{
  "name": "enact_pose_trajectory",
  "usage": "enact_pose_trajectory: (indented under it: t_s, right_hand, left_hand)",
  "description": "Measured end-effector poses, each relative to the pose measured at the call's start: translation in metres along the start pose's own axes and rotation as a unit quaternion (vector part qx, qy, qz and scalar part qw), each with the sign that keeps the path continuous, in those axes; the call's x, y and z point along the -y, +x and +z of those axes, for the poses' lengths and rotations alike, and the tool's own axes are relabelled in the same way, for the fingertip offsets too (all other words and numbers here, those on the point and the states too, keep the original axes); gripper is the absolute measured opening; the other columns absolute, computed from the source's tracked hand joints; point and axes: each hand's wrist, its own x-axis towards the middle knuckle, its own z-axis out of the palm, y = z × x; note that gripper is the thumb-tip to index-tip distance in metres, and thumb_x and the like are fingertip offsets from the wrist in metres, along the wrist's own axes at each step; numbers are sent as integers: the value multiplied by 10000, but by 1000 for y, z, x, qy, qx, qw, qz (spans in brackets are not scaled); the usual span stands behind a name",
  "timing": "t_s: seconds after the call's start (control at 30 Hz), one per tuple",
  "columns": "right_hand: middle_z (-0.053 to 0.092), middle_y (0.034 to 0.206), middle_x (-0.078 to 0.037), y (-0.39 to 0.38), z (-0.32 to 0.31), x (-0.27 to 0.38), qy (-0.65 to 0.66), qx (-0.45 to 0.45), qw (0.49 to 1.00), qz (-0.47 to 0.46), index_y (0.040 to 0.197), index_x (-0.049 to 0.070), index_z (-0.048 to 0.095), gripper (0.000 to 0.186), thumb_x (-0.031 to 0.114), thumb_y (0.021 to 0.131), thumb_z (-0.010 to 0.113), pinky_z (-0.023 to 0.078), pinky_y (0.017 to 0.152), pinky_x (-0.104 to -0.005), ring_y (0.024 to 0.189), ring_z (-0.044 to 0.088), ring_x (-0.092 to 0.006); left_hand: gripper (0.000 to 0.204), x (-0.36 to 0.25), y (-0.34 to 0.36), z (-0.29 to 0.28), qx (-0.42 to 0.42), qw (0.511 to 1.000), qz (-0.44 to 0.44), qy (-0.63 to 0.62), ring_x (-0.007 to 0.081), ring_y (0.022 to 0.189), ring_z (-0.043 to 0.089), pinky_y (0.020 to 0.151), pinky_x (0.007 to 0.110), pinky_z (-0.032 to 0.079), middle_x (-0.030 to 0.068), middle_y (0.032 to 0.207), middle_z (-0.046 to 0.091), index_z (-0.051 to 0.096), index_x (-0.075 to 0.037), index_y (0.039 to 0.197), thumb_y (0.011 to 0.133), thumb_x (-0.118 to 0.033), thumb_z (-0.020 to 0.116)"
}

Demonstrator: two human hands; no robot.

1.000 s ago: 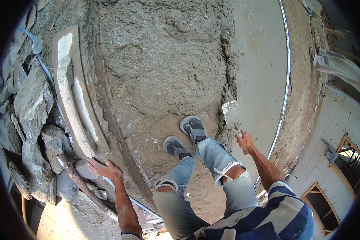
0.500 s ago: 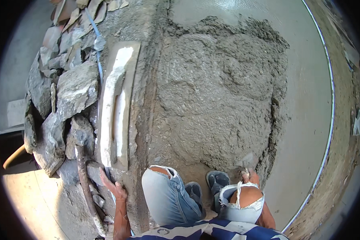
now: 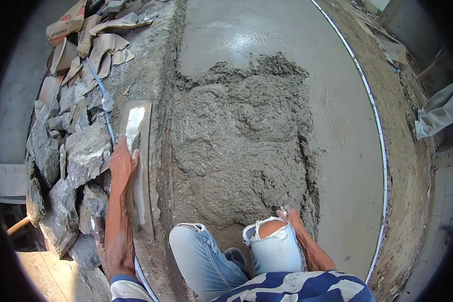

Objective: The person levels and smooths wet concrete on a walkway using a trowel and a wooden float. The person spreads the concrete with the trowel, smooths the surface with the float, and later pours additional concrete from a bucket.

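A long plastering float point(image 3: 147, 132) with a pale, worn surface and a raised handle lies lengthwise on the ledge left of the wet concrete. My left hand point(image 3: 122, 162) is at its handle, fingers along the left side and thumb on the right. The fingertips are partly hidden. Beside my right knee, my right hand point(image 3: 289, 215) is closed on what looks like a small trowel coated in grey mix. It is low at the near right edge of the rough wet concrete point(image 3: 231, 151), and the knee partly covers it.
Broken stones point(image 3: 88, 151) are piled on the left, with torn paper sacks point(image 3: 68, 22) behind them. A blue hose point(image 3: 99, 83) runs alongside. Smooth wet concrete point(image 3: 345, 166) borders the rough patch, ending at a pale string line point(image 3: 382, 143). A grey cloth point(image 3: 438, 113) lies far right.
My left hand has moved forward from beside the stones onto the float's handle. My right hand stays low by the right knee. The view has shifted, showing more on the far side.
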Motion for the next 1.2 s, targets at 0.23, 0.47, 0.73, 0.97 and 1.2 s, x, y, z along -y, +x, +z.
enact_pose_trajectory:
  t_s: [0.23, 0.47, 0.73, 0.97, 1.2]
  right_hand:
    - [602, 675, -158, 7, -39, 80, 33, -18, 999, -10, 866, 5, 536, 340, 343, 897, 552, 476, 601, -414, 619, 617, -268]
    - [611, 660, -152, 100, -30, 292, 85, -119, 978, -152, 878, 18, 519, 246, 255, 891, 587, 484, 527, -384, 573, 621, -238]
    - [645, 834, -261, 297, 37, 394, -77, -267, 930, -243, 988, -1, 526, 321, 290, 856, 560, 469, 710, -523, 798, 620, -462]
    - [556, 704, -64, 146, -28, 238, 72, -22, 993, -94, 903, 33, 505, 298, 328, 925, 540, 444, 535, -332, 583, 528, -146]
    - [488, 605, -20, -95, -68, 3, -16, 21, 977, 212, 855, 52, 503, 352, 390, 945, 534, 428, 478, -320, 530, 495, -126]
  left_hand:
    - [533, 41, 39, 22, -53, 997, 19, -55, 481, 959, 589, 801, 536, 469, 307, 1089, 588, 390, 22, 1276, 889, -275, 605]
    - [460, 45, 28, 22, -59, 995, -37, -73, 492, 893, 604, 758, 553, 488, 309, 1053, 557, 407, 24, 1224, 897, -239, 595]
    - [506, 22, 47, 13, -10, 993, -53, -101, 477, 936, 602, 783, 541, 486, 284, 1140, 557, 394, 0, 1283, 894, -256, 591]
    - [434, 34, 44, 38, -60, 996, 8, -63, 483, 923, 603, 767, 541, 479, 282, 1007, 594, 451, -3, 1164, 886, -292, 616]
    - [510, 79, 53, 68, -118, 985, 23, -125, 241, 589, 446, 577, 421, 381, 96, 627, 483, 531, 19, 876, 968, -482, 495]
